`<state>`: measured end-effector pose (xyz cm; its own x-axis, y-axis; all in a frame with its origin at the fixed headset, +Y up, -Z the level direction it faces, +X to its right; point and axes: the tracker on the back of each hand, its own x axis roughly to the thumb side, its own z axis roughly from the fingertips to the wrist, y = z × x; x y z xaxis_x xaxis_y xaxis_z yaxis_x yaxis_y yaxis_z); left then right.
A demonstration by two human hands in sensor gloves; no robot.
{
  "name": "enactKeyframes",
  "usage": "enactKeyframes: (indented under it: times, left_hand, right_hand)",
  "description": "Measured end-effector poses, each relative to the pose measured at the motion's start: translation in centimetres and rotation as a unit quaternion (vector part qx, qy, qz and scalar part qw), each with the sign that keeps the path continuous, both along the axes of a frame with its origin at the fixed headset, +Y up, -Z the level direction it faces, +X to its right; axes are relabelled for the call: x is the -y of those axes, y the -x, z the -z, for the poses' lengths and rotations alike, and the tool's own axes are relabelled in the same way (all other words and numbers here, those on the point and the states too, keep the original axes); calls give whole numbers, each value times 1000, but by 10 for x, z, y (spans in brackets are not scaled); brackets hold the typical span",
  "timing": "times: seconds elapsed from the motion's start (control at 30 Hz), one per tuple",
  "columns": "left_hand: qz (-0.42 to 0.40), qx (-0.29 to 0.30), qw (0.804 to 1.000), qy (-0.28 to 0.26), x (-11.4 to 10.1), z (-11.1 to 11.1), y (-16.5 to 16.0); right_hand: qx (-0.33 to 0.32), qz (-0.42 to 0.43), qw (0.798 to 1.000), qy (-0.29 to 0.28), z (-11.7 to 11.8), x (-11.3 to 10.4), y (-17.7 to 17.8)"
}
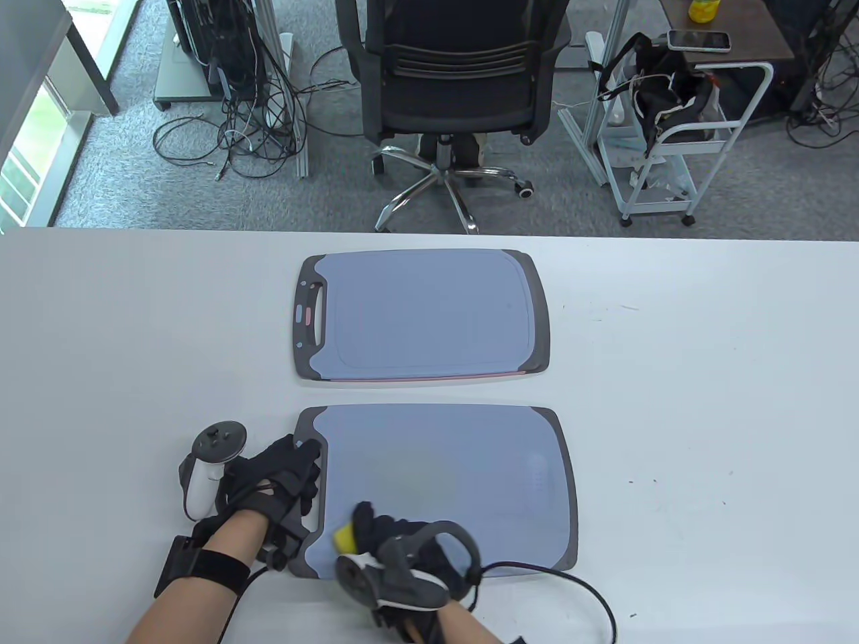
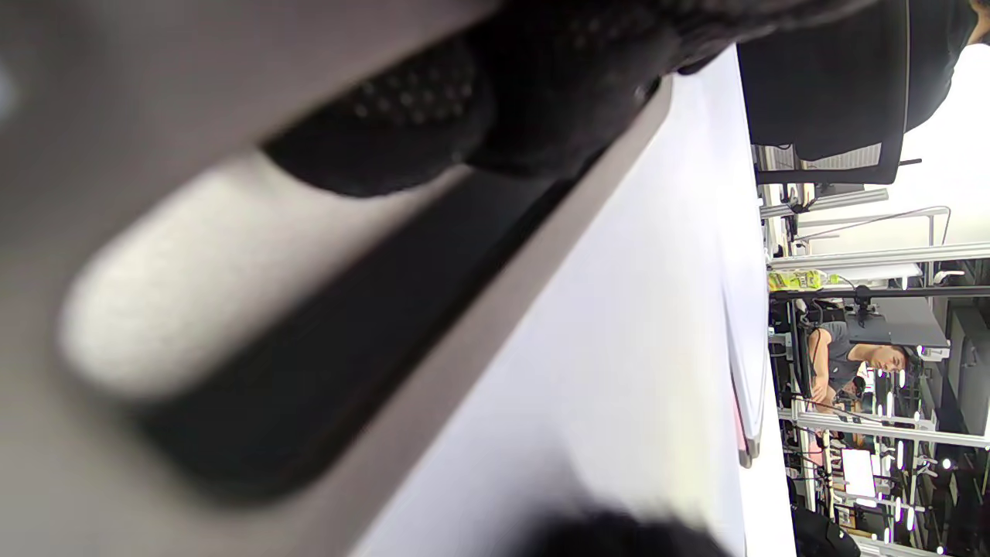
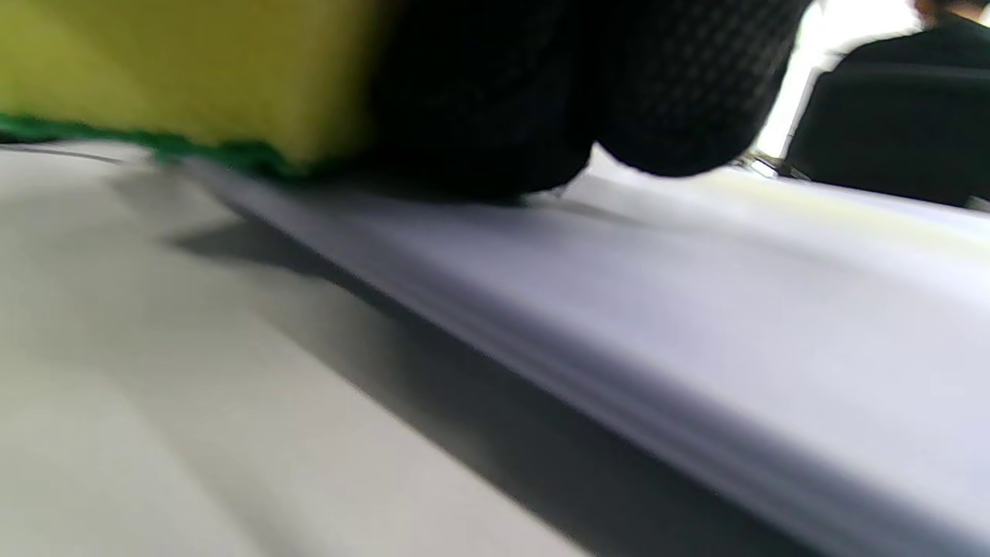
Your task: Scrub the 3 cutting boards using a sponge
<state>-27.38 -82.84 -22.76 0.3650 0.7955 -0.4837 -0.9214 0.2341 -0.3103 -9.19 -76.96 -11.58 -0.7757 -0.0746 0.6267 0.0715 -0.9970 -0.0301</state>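
A blue-grey cutting board with dark ends lies near the front of the table. My left hand rests flat on its dark handle end, and the fingers reach over the handle slot. My right hand grips a yellow sponge with a green scrub face, pressed onto the board's near left corner. Further back lies another blue-grey board on top of a second one, whose pink edge shows beneath. In the left wrist view that far stack is seen edge-on.
The white table stretches wide on both sides of the boards. Behind its far edge stand a black office chair, a white trolley and loose cables on the floor. A cable trails from my right hand.
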Motion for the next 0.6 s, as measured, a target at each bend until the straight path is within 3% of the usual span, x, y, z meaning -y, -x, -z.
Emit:
enactKeyframes:
  times: [0.07,0.2,0.37,0.5,0.6]
  left_hand:
    - [-5,-5,1000,1,0,0,2]
    - [-9,-9,1000,4,0,0,2]
    - [-9,-11,1000,3,1,0,3]
    - [-15,-19,1000,7,1,-1,4]
    - [-21,-21,1000,9,1,-2,5]
  right_hand:
    - [2,-10,1000,-1,-2,0,12]
    - [21,-7,1000,0,1,3,-22]
    - [126,-36,991,5,5,10,-137]
    - [272,-40,961,27,3,15,-258]
    - [340,-23,939,37,1,16,-311]
